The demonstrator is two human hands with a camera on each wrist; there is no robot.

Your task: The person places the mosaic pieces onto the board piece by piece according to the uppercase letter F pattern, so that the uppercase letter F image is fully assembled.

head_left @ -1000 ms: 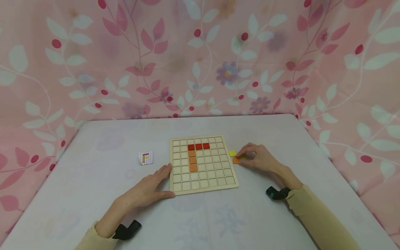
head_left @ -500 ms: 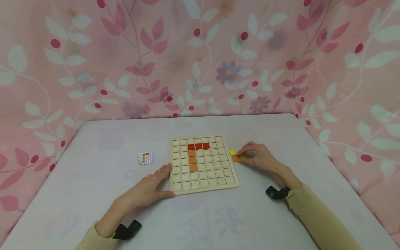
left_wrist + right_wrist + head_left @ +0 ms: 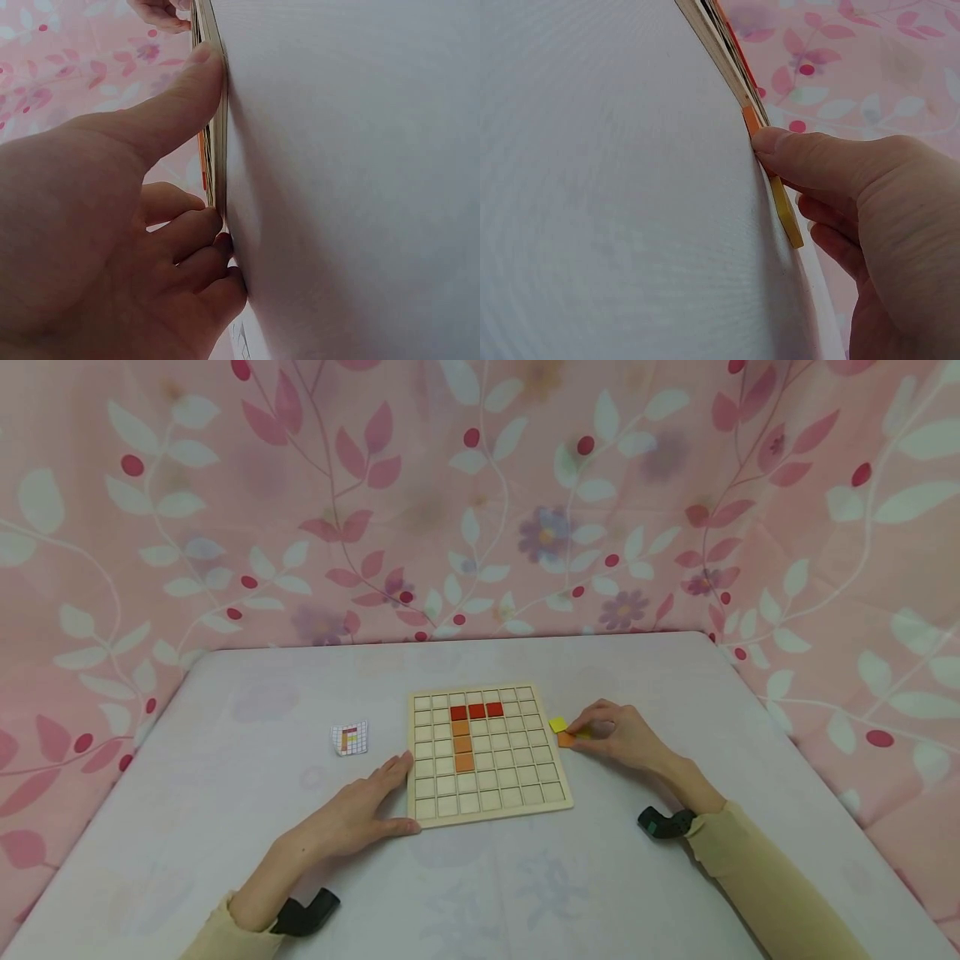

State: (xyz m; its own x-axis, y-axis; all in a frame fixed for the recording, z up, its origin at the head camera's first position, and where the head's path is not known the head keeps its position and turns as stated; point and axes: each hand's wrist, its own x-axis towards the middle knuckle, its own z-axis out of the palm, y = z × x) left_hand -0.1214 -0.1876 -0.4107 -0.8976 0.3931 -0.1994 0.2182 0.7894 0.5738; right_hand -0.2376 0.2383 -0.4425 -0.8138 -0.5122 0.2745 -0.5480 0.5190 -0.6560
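Observation:
A square wooden grid board (image 3: 510, 777) lies on the table. In its grid, three red tiles (image 3: 477, 712) form a row and three orange tiles (image 3: 463, 745) run down from the row's left end. My left hand (image 3: 352, 814) rests at the board's near left corner, thumb at the front edge and fingertips along the left side. Just off the board's right edge, my right hand (image 3: 622, 743) pinches a loose orange tile (image 3: 565, 740) between thumb and index finger. A yellow tile (image 3: 557, 725) lies beside it. Another yellow tile (image 3: 786, 214) shows under the hand in the right wrist view.
A small paper card (image 3: 350, 738) with a coloured grid pattern lies left of the board. The table (image 3: 480, 893) has a white cloth, and a pink floral curtain (image 3: 465, 510) hangs behind it.
The loose orange tile has shifted slightly away from me, toward the yellow tile, which has turned a little. My right hand moved slightly with it; my left hand stays at the board.

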